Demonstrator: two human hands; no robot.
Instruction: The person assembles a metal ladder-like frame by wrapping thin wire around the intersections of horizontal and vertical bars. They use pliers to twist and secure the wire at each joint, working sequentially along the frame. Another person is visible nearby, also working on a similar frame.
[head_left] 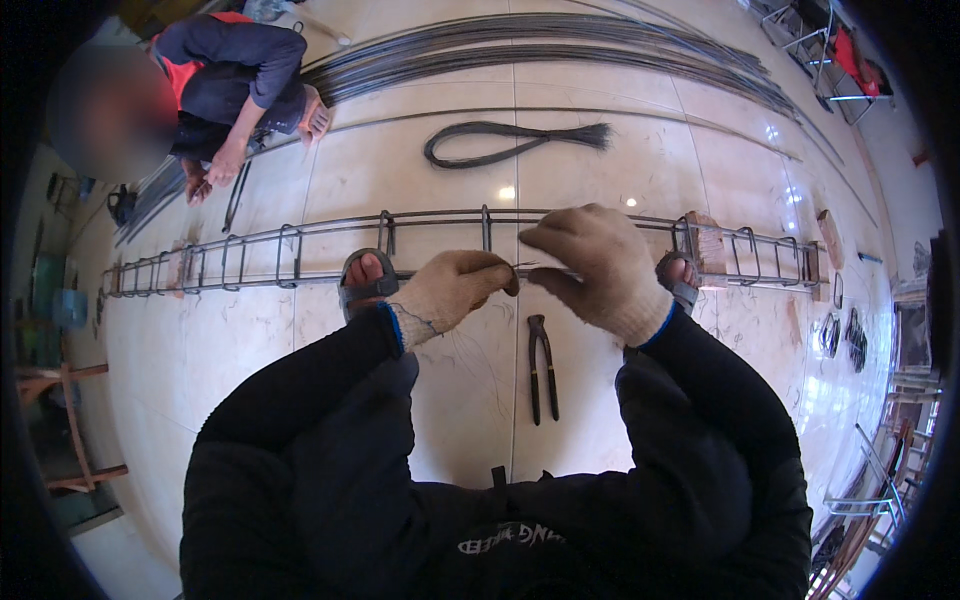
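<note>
My left hand (452, 292), in a beige work glove, is closed with the fingertips pinching thin tie wire. Loose strands of that tie wire (490, 372) trail down below the glove, and short ends poke out toward the right. Facing it is my right hand (600, 268), also gloved, thumb and fingers apart around a small gap by the wire ends. Both hands are over the long rebar cage (487, 230), which lies across the floor with square stirrups along it. Nearer me, black-handled end-cutting pincers (539, 333) lie on the tiles.
Beyond the cage lies a looped bundle of tie wire (575, 138). Long steel rods (560, 60) are spread behind it. A co-worker (235, 80) crouches at the far left. My sandalled feet stand at the cage. A wooden block (708, 245) sits under its right part.
</note>
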